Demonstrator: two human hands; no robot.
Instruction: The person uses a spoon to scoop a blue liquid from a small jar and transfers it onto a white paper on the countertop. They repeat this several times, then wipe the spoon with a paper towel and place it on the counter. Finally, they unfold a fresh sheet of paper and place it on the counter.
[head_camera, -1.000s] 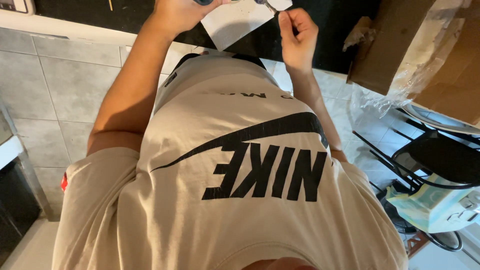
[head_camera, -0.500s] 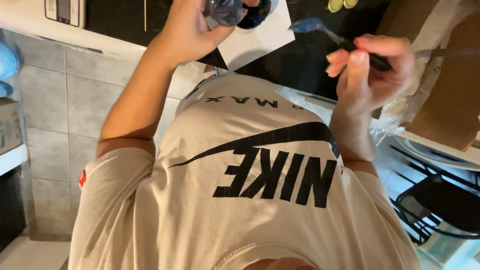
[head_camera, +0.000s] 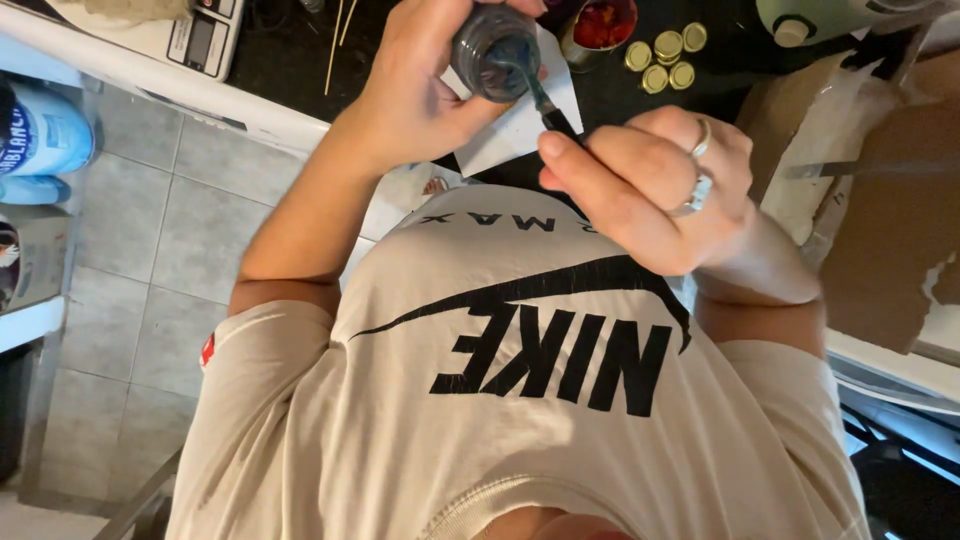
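A small dark glass jar (head_camera: 492, 50) is gripped in the left hand (head_camera: 415, 95), fingers wrapped round its side, mouth turned toward the camera. A thin dark-handled tool (head_camera: 548, 105) is pinched in the right hand (head_camera: 650, 195), which bears rings, and its tip is sunk into the jar's open mouth. The jar is held above a white sheet of paper (head_camera: 520, 135) lying on the dark counter (head_camera: 700, 60). The jar is already uncapped and the tool is inside it; how much of its contents remains cannot be told. Farther off and to the right, several gold lids (head_camera: 662, 58) are gathered beside a tin of red stuff (head_camera: 603, 22). A kitchen scale (head_camera: 200, 40) lies far left, and torn cardboard (head_camera: 890, 210) at the right.
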